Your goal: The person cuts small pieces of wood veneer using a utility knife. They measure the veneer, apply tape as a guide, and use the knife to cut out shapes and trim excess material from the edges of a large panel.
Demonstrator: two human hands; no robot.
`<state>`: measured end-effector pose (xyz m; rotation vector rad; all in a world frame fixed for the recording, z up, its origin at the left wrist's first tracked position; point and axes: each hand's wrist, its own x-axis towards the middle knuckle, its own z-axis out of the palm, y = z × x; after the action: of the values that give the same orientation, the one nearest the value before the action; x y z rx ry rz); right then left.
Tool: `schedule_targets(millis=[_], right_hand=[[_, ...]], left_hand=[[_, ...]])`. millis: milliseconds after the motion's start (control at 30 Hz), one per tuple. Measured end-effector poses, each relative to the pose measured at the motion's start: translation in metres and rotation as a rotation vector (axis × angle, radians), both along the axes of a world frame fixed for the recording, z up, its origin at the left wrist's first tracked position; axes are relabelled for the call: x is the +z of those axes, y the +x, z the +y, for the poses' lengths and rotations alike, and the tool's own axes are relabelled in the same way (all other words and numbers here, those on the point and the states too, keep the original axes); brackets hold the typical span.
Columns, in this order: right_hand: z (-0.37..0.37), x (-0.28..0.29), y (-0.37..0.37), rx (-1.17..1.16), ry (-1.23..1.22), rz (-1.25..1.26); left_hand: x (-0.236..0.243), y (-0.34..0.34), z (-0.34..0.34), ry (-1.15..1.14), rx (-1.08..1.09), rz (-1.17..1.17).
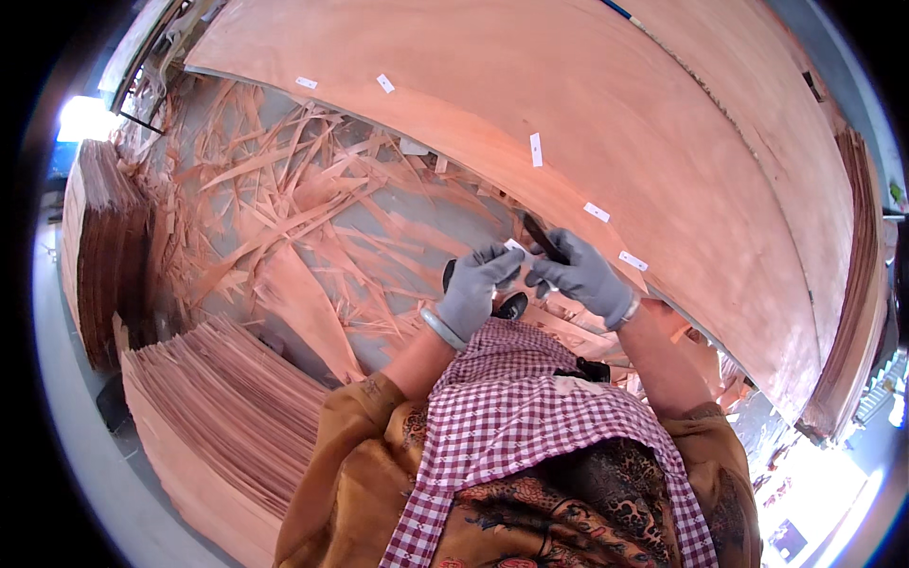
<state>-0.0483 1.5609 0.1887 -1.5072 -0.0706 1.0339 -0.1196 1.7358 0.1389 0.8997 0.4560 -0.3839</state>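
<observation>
My left hand, in a grey glove, has its fingers pinched together; a small white piece shows at their tips, and what they grip is unclear. Just to its right, my right hand, also gloved, is closed on a dark, flat, narrow tool pointing up and left. Both hands are near the edge of a large sheet of pink-tan wood veneer, which carries several small white strips along that edge. The checked apron is below my hands.
Veneer scraps litter the grey floor at the left. Tall veneer stacks stand at far left and lower left, another at right. A long thin dark bar lies on the sheet's top. My shoe shows below my hands.
</observation>
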Motion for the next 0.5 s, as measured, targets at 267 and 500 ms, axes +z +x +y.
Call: schedule_targets(millis=[267, 500], right_hand=[[0.017, -0.005, 0.053, 0.319, -0.358, -0.709], [0.072, 0.007, 0.089, 0.719, -0.875, -0.964]], left_hand=[[-0.008, 0.008, 0.052, 0.240, 0.238, -0.067], [-0.031, 0.005, 0.074, 0.459, 0.254, -0.188]])
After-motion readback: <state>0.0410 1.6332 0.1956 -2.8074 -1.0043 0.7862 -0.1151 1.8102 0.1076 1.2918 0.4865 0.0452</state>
